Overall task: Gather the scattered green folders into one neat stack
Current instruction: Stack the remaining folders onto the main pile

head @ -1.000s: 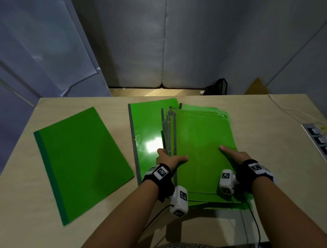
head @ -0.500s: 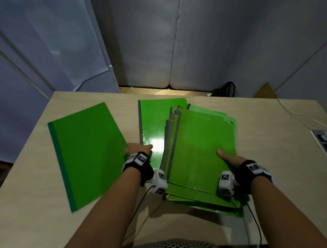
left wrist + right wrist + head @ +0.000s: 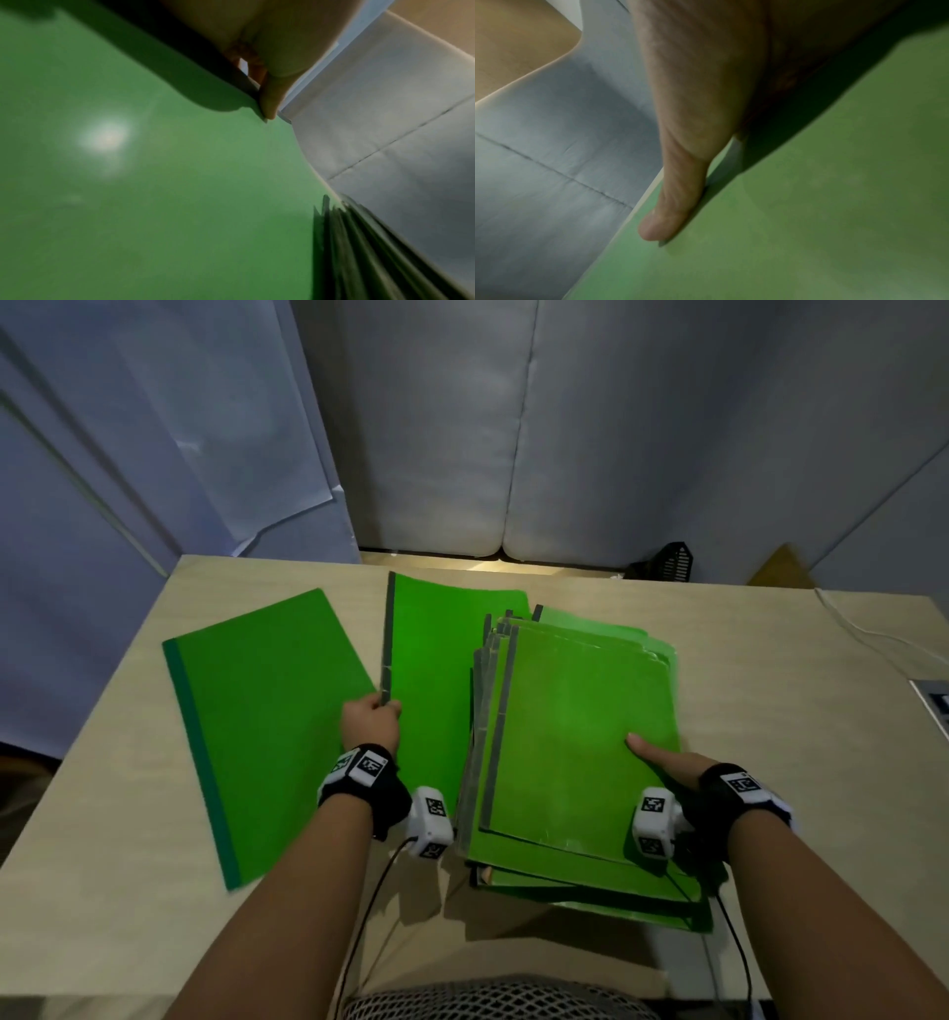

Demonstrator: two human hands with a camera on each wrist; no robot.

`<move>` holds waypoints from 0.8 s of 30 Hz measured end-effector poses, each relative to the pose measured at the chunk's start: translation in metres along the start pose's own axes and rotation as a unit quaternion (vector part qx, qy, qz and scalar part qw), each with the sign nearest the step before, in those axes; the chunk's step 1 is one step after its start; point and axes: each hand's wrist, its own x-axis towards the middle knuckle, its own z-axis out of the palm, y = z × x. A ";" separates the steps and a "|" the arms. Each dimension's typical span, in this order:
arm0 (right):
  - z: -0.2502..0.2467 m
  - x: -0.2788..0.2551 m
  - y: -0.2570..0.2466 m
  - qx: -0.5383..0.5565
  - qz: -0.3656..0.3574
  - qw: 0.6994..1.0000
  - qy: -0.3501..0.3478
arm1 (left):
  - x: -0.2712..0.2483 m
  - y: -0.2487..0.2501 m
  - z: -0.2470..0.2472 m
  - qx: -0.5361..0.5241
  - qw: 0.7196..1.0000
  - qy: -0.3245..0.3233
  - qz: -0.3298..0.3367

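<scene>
A rough stack of green folders (image 3: 580,737) lies right of centre on the table, its grey spines fanned out at the left. My right hand (image 3: 652,752) holds its right edge, the thumb (image 3: 680,192) flat on the top folder (image 3: 808,223) and the fingers hidden beneath. A single green folder with a grey spine (image 3: 431,670) lies just left of the stack, partly under it. My left hand (image 3: 382,708) pinches its left spine edge, the thumb (image 3: 270,101) on the glossy cover (image 3: 154,182). Another green folder with a dark green spine (image 3: 267,721) lies apart at the left.
The light wooden table (image 3: 770,711) ends at grey partition panels behind. A white cable (image 3: 873,634) and a power strip (image 3: 934,706) sit at the right edge. A black basket (image 3: 667,564) stands on the floor beyond. A mesh chair back (image 3: 493,1001) is at the near edge.
My left hand left the stack's spines, moved left and took hold of the middle folder's spine edge. My right hand stayed on the stack's right side.
</scene>
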 end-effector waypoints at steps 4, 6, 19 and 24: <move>0.016 0.011 -0.005 -0.009 -0.008 1.000 -0.023 | 0.000 -0.014 -0.033 0.008 0.999 0.050 0.004; 0.028 0.012 -0.012 -0.022 -0.018 0.999 -0.035 | 0.001 -0.022 -0.046 0.014 0.997 0.071 0.010; 0.091 -0.033 -0.065 -0.087 -0.089 0.991 -0.051 | 0.019 -0.050 -0.120 0.237 0.949 0.119 -0.172; 0.098 -0.037 -0.063 -0.079 -0.074 0.993 -0.052 | 0.027 -0.057 -0.129 0.145 0.967 0.109 -0.177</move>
